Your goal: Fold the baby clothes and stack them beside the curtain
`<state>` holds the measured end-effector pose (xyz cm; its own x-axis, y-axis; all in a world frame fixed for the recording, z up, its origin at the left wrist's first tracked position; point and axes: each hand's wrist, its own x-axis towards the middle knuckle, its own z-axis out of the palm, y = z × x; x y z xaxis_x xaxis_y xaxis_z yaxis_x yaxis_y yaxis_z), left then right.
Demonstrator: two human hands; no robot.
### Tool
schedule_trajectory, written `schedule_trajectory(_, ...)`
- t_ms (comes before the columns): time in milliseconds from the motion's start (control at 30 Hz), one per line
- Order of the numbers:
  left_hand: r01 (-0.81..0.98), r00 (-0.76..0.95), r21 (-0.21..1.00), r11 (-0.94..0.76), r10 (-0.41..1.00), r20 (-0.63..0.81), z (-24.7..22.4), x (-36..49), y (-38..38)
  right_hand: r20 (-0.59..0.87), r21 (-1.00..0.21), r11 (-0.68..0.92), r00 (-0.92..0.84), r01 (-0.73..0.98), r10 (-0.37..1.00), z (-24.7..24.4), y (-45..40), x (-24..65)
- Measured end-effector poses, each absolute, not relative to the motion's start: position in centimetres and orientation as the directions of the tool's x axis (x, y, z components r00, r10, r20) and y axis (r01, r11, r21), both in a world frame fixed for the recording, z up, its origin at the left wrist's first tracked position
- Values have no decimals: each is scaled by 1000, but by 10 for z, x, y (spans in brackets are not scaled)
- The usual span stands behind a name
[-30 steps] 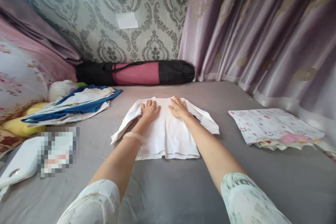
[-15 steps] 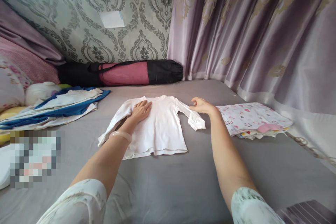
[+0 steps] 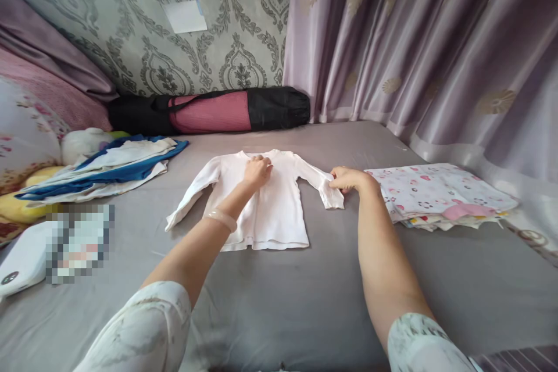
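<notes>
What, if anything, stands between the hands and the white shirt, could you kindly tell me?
Nothing visible does: the right hand is at one sleeve of the white shirt, and the left hand is at its upper front. The folded patterned cloth lies farther right, not between.

A white long-sleeved cloth shirt (image 3: 279, 209) lies on the flat grey fabric bed sheet (image 3: 279, 302), the left hand (image 3: 258, 171) on its upper chest, the right hand (image 3: 349, 179) at its 3 o'clock sleeve. From the shirt, a long black-and-pink cylindrical bag (image 3: 209, 111) lies behind at 11 o'clock; a loose blue-and-white cloth pile (image 3: 126, 165) at 10; a flat patterned white cloth stack (image 3: 436, 192) at 3; a rounded white device (image 3: 28, 256) at 8.
</notes>
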<state>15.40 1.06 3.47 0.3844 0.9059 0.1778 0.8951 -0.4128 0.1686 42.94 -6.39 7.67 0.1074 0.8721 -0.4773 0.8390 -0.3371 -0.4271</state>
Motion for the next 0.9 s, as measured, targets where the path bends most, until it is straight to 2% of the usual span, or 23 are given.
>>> schedule_trajectory(100, 747, 562, 327, -580, 812, 155, 35, 186, -4, -545, -535, -445, 109, 718, 831, 73, -63, 432)
schedule_trajectory(167, 706, 594, 413, -576, 798, 98, 34, 203, -13, -509, -603, -483, 160, 635, 846, 73, -64, 434)
schedule_trajectory(233, 739, 545, 447, -503, 837, 41, 33, 215, -20, -409, -650, -481, 262, 588, 874, 73, -64, 439)
schedule_trajectory(367, 842, 399, 412, -348, 916, -41, 38, 226, -28, -231, -725, -447, 428, 523, 874, 70, -62, 452)
schedule_trajectory(500, 886, 343, 353, -299, 937, -67, 41, 232, -30, -285, -833, -446, 437, 327, 853, 68, -63, 460)
schedule_trajectory(633, 909, 315, 306, -282, 947, -62, 42, 237, -29, -335, -917, -388, 351, 89, 874, 75, -72, 465)
schedule_trajectory(767, 893, 342, 319, -318, 939, -21, 44, 241, -29, -286, -949, -313, 311, 41, 906, 80, -79, 473)
schedule_trajectory(900, 846, 393, 387, -367, 919, 12, 41, 244, -29, -197, -972, -231, 416, 34, 888, 76, -78, 484)
